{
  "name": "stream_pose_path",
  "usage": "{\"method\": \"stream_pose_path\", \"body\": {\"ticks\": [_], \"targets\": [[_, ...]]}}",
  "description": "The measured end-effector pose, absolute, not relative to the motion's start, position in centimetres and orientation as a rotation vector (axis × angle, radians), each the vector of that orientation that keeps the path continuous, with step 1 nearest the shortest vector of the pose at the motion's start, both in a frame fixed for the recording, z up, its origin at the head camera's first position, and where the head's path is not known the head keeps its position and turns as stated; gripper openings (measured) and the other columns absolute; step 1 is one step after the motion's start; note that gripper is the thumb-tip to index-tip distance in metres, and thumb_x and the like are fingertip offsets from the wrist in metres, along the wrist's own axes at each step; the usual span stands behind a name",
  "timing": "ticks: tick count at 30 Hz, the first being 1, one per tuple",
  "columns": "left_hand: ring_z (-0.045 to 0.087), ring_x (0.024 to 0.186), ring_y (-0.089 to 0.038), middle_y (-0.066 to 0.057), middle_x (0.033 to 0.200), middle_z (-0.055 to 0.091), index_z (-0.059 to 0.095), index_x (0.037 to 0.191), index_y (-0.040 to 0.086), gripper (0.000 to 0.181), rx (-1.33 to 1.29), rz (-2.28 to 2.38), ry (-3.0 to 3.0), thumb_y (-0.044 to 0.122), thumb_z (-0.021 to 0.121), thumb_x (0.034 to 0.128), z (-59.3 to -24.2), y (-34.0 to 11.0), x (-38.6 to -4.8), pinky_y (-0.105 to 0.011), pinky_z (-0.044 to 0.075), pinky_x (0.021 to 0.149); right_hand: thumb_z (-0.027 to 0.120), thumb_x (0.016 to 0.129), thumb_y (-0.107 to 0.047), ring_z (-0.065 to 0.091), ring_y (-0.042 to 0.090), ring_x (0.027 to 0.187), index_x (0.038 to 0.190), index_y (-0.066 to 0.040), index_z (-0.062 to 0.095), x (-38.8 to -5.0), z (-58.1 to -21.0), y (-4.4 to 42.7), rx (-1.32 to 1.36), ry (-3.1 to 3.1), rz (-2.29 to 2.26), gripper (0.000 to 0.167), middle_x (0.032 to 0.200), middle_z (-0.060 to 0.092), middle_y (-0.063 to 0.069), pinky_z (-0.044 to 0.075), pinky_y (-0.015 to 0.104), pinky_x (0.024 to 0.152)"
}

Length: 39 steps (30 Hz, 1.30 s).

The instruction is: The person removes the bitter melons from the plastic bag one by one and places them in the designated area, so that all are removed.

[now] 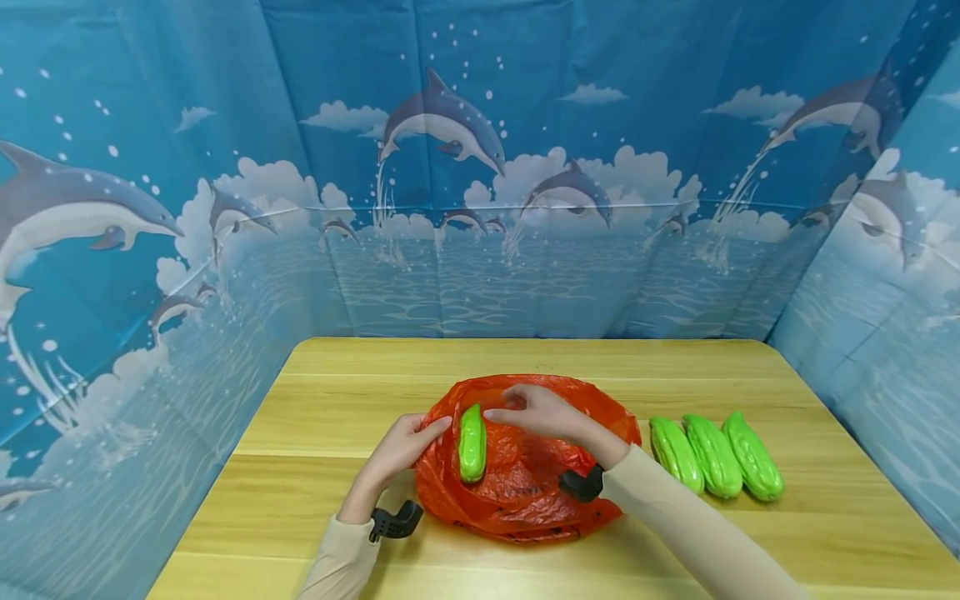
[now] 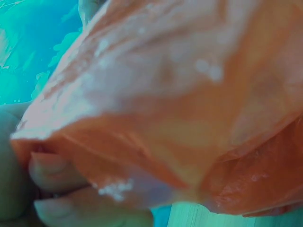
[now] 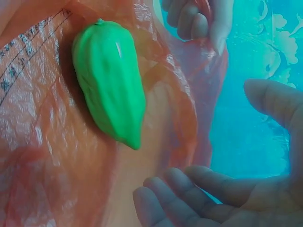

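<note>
A red plastic bag lies spread with its mouth open on the table. Inside it, near the left side, is a shiny green vegetable model, long and ridged with a pointed tip, like a bitter gourd. My left hand pinches the bag's left rim between thumb and fingers, as the left wrist view also shows. Over the bag's far part hovers my right hand, its fingers apart and holding nothing. In the right wrist view the green vegetable lies on the red plastic, apart from the right fingertips.
Three more green vegetables lie side by side to the right of the bag. The wooden table is bounded by a blue dolphin-printed curtain at the back and sides. A black wrist camera sits on each wrist.
</note>
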<state>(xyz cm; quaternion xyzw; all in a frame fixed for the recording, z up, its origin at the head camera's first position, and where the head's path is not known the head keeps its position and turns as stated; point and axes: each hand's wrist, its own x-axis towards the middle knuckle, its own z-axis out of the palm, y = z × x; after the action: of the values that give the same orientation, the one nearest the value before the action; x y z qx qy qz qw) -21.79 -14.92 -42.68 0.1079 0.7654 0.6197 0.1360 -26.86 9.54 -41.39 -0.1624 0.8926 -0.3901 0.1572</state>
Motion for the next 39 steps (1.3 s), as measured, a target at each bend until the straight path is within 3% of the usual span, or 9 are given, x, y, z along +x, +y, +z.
{"method": "stream_pose_path", "body": {"ticks": [12, 23, 33, 39], "targets": [[0.059, 0.056, -0.016, -0.021, 0.07, 0.059, 0.055, 0.086, -0.012, 0.037, 0.301, 1.78, 2.246, 0.022, 0.051, 0.1001, -42.6, -15.0, -21.7, -0.026, 0.049, 0.053, 0.066, 0.08, -0.059, 0.054, 0.028, 0.11, 0.129, -0.002, 0.053, -27.3, -42.7, 8.9, -0.367, 2.485, -1.169, 0.076, 0.125, 0.054, 0.011, 0.047, 0.046, 0.086], [0.061, 0.059, -0.019, -0.023, 0.072, 0.061, 0.058, 0.09, -0.012, 0.037, 0.294, 1.782, 2.245, 0.022, 0.05, 0.1002, -42.5, -15.1, -21.7, -0.027, 0.05, 0.054, 0.067, 0.08, -0.058, 0.057, 0.024, 0.098, 0.128, 0.002, 0.053, -27.7, -44.3, 8.4, -0.351, 2.439, -1.173, 0.079, 0.118, 0.057, 0.011, 0.049, 0.044, 0.082], [0.06, 0.056, -0.016, -0.026, 0.072, 0.059, 0.055, 0.089, -0.014, 0.04, 0.302, 1.784, 2.228, 0.024, 0.05, 0.1002, -42.4, -15.1, -21.7, -0.026, 0.05, 0.054, 0.07, 0.082, -0.048, 0.059, 0.028, 0.082, 0.117, 0.003, 0.058, -27.7, -45.2, 8.0, -0.351, 2.366, -1.229, 0.063, 0.094, 0.061, 0.014, 0.05, 0.042, 0.073], [0.06, 0.056, -0.016, -0.029, 0.073, 0.058, 0.054, 0.088, -0.015, 0.04, 0.302, 1.798, 2.209, 0.022, 0.05, 0.1004, -42.4, -15.1, -21.6, -0.026, 0.05, 0.054, 0.07, 0.085, -0.042, 0.06, 0.03, 0.081, 0.113, 0.003, 0.058, -27.8, -45.7, 7.7, -0.36, 2.25, -1.326, 0.055, 0.096, 0.06, 0.016, 0.052, 0.042, 0.073]]}}
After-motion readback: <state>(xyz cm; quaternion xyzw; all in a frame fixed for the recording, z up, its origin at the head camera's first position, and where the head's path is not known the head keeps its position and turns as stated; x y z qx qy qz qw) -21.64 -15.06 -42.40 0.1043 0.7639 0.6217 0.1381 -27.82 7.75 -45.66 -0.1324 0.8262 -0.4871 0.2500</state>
